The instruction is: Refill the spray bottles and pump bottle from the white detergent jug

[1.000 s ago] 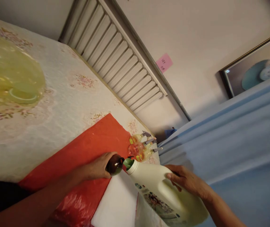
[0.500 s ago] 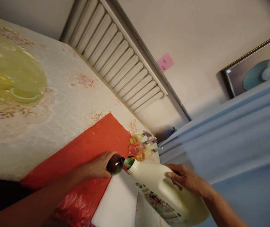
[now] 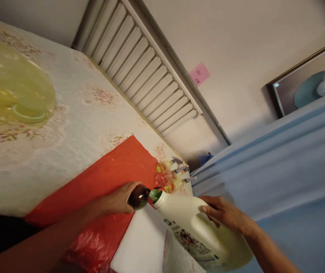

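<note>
Jug: I see a large white plastic jug [image 3: 196,227] with a printed label on its side, tipped over so its body runs from 5 o'clock up toward 11 o'clock; my right hand [image 3: 225,214] holds its upper side.
Jug mouth: green-rimmed, uncapped, touching the top of the brown bottle.
Brown bottle: I see a small dark brown glass bottle [image 3: 138,197], glossy, at the jug's 9 o'clock, gripped by my left hand [image 3: 119,199]; its lower part is hidden by fingers.
</note>
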`<state>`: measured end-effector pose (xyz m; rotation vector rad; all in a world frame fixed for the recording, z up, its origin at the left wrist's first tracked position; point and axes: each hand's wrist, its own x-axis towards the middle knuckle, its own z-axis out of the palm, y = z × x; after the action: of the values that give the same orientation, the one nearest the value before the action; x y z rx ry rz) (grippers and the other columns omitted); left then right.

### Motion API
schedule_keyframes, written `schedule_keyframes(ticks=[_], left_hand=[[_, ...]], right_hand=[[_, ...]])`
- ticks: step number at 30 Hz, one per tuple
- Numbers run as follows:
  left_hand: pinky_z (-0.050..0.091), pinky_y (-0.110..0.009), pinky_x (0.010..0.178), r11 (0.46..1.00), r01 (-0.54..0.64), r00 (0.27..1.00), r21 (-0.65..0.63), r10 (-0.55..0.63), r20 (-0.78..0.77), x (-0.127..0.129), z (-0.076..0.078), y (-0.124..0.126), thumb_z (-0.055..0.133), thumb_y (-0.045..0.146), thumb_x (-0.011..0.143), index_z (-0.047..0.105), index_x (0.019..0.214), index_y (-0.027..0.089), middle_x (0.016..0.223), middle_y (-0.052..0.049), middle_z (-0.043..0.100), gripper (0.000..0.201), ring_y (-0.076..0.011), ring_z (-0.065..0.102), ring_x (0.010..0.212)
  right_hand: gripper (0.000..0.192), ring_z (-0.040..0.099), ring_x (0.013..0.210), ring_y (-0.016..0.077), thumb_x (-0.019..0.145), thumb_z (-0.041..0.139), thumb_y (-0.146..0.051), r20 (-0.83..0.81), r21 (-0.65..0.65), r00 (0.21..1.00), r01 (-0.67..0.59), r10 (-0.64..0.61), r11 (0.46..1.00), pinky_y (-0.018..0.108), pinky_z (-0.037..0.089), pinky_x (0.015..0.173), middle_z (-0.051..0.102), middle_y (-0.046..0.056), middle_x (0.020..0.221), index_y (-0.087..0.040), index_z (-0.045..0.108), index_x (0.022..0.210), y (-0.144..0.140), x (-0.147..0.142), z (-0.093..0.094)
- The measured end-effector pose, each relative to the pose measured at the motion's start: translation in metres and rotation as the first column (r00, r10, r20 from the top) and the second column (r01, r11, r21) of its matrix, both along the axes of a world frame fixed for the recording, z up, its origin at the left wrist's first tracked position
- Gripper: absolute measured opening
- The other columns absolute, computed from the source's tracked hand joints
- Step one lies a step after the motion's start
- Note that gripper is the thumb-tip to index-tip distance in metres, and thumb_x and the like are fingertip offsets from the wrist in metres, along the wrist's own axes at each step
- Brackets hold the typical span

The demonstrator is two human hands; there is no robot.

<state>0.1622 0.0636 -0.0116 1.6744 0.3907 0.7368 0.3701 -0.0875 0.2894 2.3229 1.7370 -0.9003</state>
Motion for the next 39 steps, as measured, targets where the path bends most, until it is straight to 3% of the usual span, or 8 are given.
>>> schedule_keyframes(ticks=[7, 14, 24, 39], left_hand=[[0.049, -0.036, 0.09, 1.0, -0.002, 1.0, -0.005, 0.002, 0.003, -0.0034, 0.0043, -0.0018, 0.07, 0.019, 0.062, 0.051, 0.129, 0.022, 0.123, -0.005, 0.063, 0.07, -0.0316, 0.059, 0.113], [0.05, -0.04, 0.093, 1.0, -0.001, 1.0, 0.003, 0.001, -0.024, 0.0, -0.0019, 0.0003, 0.073, 0.017, 0.058, 0.05, 0.129, 0.028, 0.126, -0.006, 0.062, 0.075, -0.0319, 0.058, 0.116], [0.049, -0.036, 0.093, 1.0, 0.007, 1.0, -0.007, -0.007, -0.017, -0.0015, 0.0005, 0.0, 0.071, 0.014, 0.057, 0.049, 0.131, 0.022, 0.126, -0.006, 0.061, 0.078, -0.0311, 0.057, 0.117], [0.048, -0.039, 0.098, 1.0, 0.001, 1.0, -0.013, -0.002, -0.027, -0.0005, -0.0013, 0.0008, 0.073, 0.015, 0.058, 0.048, 0.132, 0.025, 0.13, -0.006, 0.06, 0.079, -0.0321, 0.055, 0.121]], right_hand=[[0.058, 0.048, 0.056, 0.0116, 0.09, 0.05, -0.068, -0.003, -0.002, 1.0, 0.001, -0.001, 1.0, 0.022, 0.041, 0.048, 0.05, -0.001, 0.068, -0.014, 0.068, 0.102, 0.0004, -0.0002, 0.0007], [0.058, 0.048, 0.057, 0.012, 0.09, 0.05, -0.069, 0.002, -0.001, 1.0, 0.009, -0.009, 1.0, 0.022, 0.042, 0.048, 0.05, -0.001, 0.068, -0.015, 0.068, 0.101, 0.0009, -0.001, 0.0006], [0.06, 0.049, 0.058, 0.0131, 0.088, 0.05, -0.071, 0.01, 0.0, 1.0, 0.019, -0.019, 1.0, 0.023, 0.042, 0.048, 0.051, 0.0, 0.068, -0.015, 0.069, 0.101, 0.0025, -0.006, 0.0025], [0.054, 0.049, 0.057, 0.0125, 0.091, 0.05, -0.065, 0.008, -0.005, 1.0, 0.014, -0.014, 1.0, 0.022, 0.042, 0.049, 0.05, -0.001, 0.068, -0.015, 0.067, 0.1, 0.0013, -0.0025, 0.0019]])
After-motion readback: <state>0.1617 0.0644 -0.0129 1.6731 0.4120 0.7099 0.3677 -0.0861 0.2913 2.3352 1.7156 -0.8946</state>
